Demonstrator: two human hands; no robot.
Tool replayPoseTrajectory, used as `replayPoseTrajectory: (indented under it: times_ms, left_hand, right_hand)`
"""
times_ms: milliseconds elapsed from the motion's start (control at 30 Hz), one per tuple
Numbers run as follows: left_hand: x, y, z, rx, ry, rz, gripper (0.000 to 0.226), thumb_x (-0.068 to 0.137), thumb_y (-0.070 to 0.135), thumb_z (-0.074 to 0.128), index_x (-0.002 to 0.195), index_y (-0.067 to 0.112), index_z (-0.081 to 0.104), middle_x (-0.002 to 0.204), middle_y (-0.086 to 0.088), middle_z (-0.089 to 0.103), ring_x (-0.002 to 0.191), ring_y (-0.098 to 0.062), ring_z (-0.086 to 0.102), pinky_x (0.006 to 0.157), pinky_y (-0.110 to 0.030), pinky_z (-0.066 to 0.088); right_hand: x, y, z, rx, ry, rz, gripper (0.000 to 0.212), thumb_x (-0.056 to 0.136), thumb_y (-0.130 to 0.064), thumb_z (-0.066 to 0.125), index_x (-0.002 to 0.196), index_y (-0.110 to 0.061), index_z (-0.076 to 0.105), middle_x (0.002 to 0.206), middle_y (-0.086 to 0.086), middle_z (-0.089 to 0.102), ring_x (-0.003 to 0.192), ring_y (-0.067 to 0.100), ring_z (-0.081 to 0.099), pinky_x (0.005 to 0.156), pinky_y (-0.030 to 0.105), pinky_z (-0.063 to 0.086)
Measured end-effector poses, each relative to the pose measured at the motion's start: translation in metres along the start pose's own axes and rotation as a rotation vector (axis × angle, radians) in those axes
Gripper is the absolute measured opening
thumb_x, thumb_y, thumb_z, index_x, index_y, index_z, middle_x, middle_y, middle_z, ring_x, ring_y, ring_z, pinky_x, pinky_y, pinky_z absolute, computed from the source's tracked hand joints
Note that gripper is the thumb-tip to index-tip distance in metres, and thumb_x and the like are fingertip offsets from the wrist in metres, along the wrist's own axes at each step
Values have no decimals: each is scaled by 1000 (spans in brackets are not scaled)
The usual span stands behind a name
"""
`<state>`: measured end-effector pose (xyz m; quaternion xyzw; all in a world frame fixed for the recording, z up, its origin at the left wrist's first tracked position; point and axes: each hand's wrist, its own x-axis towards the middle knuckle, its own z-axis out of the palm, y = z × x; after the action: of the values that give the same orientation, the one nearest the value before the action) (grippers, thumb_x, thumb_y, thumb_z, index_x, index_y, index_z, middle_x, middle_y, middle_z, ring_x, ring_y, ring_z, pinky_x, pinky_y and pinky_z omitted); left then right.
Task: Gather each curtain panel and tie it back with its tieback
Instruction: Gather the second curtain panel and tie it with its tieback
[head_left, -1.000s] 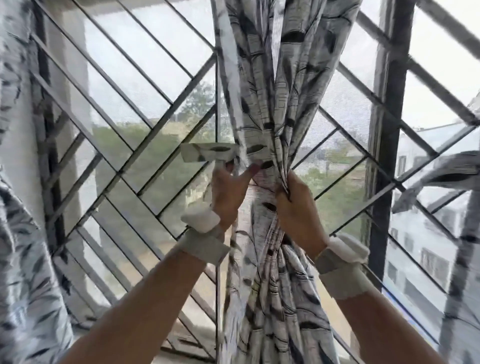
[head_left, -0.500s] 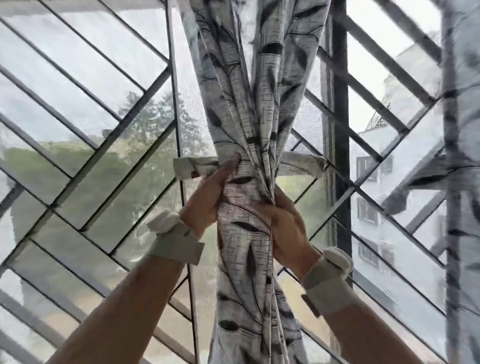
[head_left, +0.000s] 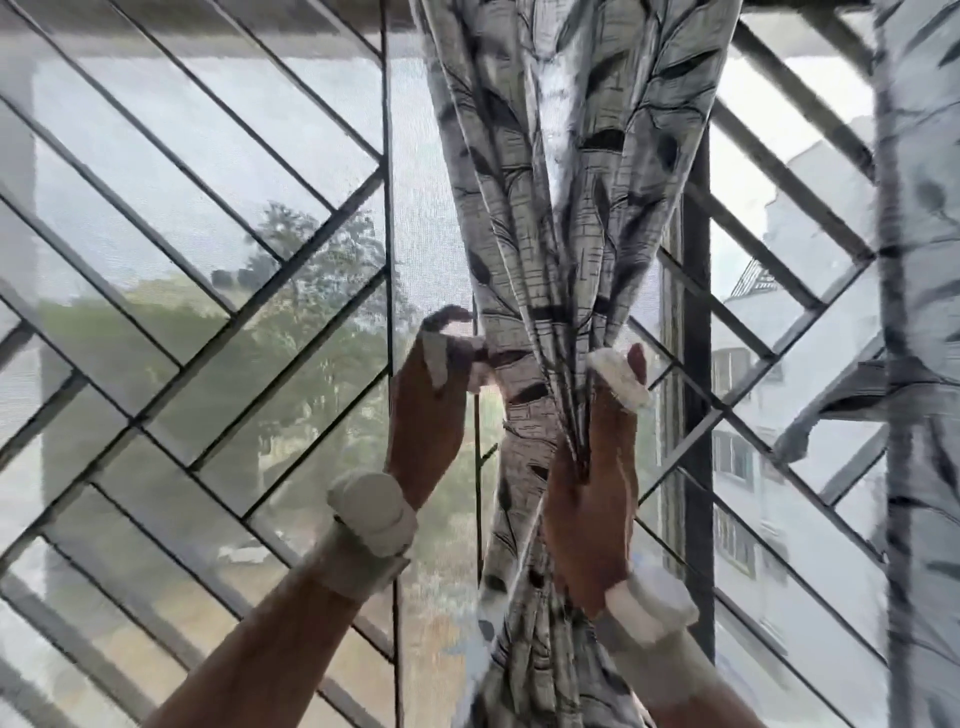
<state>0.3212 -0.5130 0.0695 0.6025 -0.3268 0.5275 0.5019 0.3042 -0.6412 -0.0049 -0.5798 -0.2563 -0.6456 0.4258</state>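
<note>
Head view shows the grey leaf-printed fabric curtain panel (head_left: 566, 208) hanging at the middle of the window, before the dark diagonal metal window grille (head_left: 208, 291). It looks soft and light, so I think it is best held at its bunched waist. The left hand (head_left: 431, 410) pinches one end of the matching fabric tieback strip (head_left: 470, 358); the right hand (head_left: 597, 467) grips the gathered folds and the strip's other end. Both sides seem free for wrapping.
</note>
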Motion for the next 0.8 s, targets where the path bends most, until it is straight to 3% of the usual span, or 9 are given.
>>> replayPoseTrajectory:
  times_ms: [100, 167, 233, 300, 400, 500, 567, 733, 800]
  left_hand:
    - [2, 9, -14, -99, -220, 15, 10, 92, 16, 59, 100, 22, 60, 84, -5, 68, 72, -19, 65, 66, -34, 53]
    - [5, 13, -29, -195, -433, -44, 32, 79, 12, 74, 103, 24, 57, 96, -2, 70, 89, -21, 67, 79, -37, 55]
    - [9, 13, -43, -223, -676, -115, 52, 71, -6, 74, 111, 18, 50, 102, 11, 66, 99, -7, 63, 87, -21, 49]
    - [13, 20, -50, -106, -818, -111, 46, 78, -11, 65, 112, 15, 49, 102, 18, 62, 100, 1, 59, 89, -14, 45]
    - [20, 35, -48, 161, -677, 129, 16, 92, 7, 53, 104, 14, 61, 97, 9, 63, 94, 1, 60, 84, -12, 43]
    - [23, 43, -39, 305, -551, 341, 23, 92, 29, 52, 100, 15, 69, 112, 1, 56, 110, -8, 54, 96, -16, 38]
    - [26, 48, -32, 267, -583, 388, 26, 92, 25, 51, 100, 9, 70, 114, -1, 60, 110, -11, 57, 95, -19, 42]
    - [37, 55, -15, 355, -614, 271, 22, 88, 20, 61, 107, 13, 69, 93, 1, 72, 89, -10, 67, 80, -20, 50]
    - [37, 55, -11, 388, -646, 141, 30, 86, 18, 65, 117, 19, 63, 81, 8, 68, 82, -9, 67, 78, -22, 50]
  right_hand:
    - [3, -1, -4, 16, -96, -151, 55, 89, 20, 36, 143, 9, 28, 157, 14, 14, 146, 29, 19, 106, 52, 38]
    - [6, 5, -3, -31, -196, -218, 52, 93, 13, 26, 145, 5, 26, 161, 4, 6, 146, 33, 16, 108, 55, 35]
    - [8, 14, -3, -82, -263, -279, 54, 96, 4, 20, 149, -6, 22, 161, -5, 1, 147, 33, 11, 117, 42, 26]
    - [11, 21, -7, -125, -315, -268, 72, 85, 16, 29, 150, -13, 18, 162, -5, 0, 148, 31, 7, 118, 27, 22]
    - [14, 28, -10, -210, -392, -226, 101, 62, 38, 43, 150, -6, 19, 161, 4, 7, 148, 30, 5, 112, 10, 22]
    - [17, 33, -12, -215, -426, -241, 96, 68, 37, 51, 149, -3, 21, 160, 5, 10, 148, 30, 4, 112, 8, 14]
    - [18, 38, -13, -201, -426, -266, 90, 75, 30, 56, 149, -5, 20, 160, 5, 10, 148, 31, 4, 115, 12, 11]
    - [17, 45, -11, -152, -403, -269, 91, 77, 25, 60, 150, -11, 19, 161, -3, 5, 148, 33, 6, 117, 17, 13]
    - [16, 44, -13, -137, -389, -288, 73, 86, 15, 55, 148, -6, 23, 160, 1, 10, 147, 35, 8, 118, 20, 14]
